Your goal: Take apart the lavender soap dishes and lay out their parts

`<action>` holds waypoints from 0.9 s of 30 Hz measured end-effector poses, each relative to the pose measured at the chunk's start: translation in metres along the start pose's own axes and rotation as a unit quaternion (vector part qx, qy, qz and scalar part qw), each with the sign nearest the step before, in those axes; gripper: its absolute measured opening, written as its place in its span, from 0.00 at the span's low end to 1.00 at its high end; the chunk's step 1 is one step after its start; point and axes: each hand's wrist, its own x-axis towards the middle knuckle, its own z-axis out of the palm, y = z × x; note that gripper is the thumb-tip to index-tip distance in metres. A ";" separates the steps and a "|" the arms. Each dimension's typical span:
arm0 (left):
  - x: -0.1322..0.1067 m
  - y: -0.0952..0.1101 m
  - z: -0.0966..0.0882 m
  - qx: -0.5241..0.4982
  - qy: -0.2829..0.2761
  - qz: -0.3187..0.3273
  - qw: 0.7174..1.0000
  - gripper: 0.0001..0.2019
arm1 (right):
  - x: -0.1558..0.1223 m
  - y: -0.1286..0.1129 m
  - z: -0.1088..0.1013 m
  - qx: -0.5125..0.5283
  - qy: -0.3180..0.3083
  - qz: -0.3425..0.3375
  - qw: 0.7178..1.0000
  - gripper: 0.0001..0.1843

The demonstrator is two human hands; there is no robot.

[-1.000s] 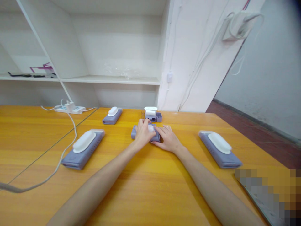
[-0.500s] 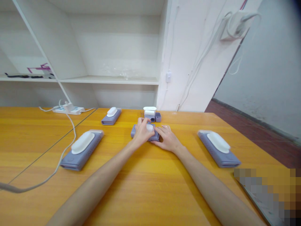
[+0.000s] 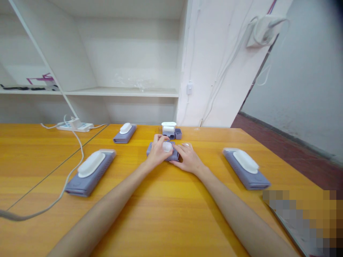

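Observation:
In the head view a grey-purple box (image 3: 149,147) lies on the wooden table straight ahead, partly covered by both hands. A small translucent white piece (image 3: 167,146) sits over its top. My left hand (image 3: 158,151) has its fingers curled round the white piece. Around the box's right end, my right hand (image 3: 188,157) closes with thumb and fingers. Just behind the hands stand a white-topped purple holder (image 3: 168,131) and a small purple cup (image 3: 178,134).
More purple boxes with white oval tops lie at left (image 3: 92,169), back left (image 3: 125,134) and right (image 3: 246,167). A power strip (image 3: 75,125) and its cable (image 3: 80,153) run along the left. White shelving (image 3: 123,93) backs the table. The lower right corner is pixelated.
The whole view has shifted slightly, so everything sits a little further left. More of the white piece shows between my hands. Both hands stay at the box.

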 end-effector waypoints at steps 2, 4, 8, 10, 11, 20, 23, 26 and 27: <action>0.000 0.000 0.001 0.019 0.002 -0.012 1.000 0.19 | 0.000 0.000 0.000 0.000 -0.001 -0.002 1.000 0.32; -0.002 0.003 0.002 0.070 0.012 -0.038 0.997 0.20 | 0.000 0.000 -0.001 -0.001 0.000 -0.003 1.000 0.32; -0.008 0.016 0.007 0.200 0.025 -0.088 0.976 0.20 | -0.001 0.001 -0.001 -0.007 -0.001 -0.002 1.000 0.33; -0.009 0.022 0.008 0.233 0.021 -0.102 0.967 0.20 | -0.001 0.001 0.000 -0.010 -0.002 -0.002 1.000 0.33; -0.009 0.024 0.008 0.239 0.017 -0.107 0.965 0.20 | -0.001 0.001 0.000 -0.010 -0.002 -0.003 1.000 0.33; -0.003 0.026 0.008 0.184 0.006 -0.113 0.976 0.22 | 0.000 0.001 -0.001 -0.011 -0.004 -0.002 1.000 0.33; -0.003 0.027 0.008 0.165 0.013 -0.121 0.979 0.22 | 0.000 0.001 0.000 -0.011 -0.005 -0.004 1.000 0.34; -0.002 0.026 0.009 0.145 0.028 -0.129 0.980 0.23 | 0.000 0.001 -0.001 -0.013 -0.008 -0.004 1.000 0.33; -0.003 0.025 0.010 0.138 0.033 -0.129 0.981 0.23 | 0.000 0.001 -0.001 -0.014 -0.008 -0.004 1.000 0.33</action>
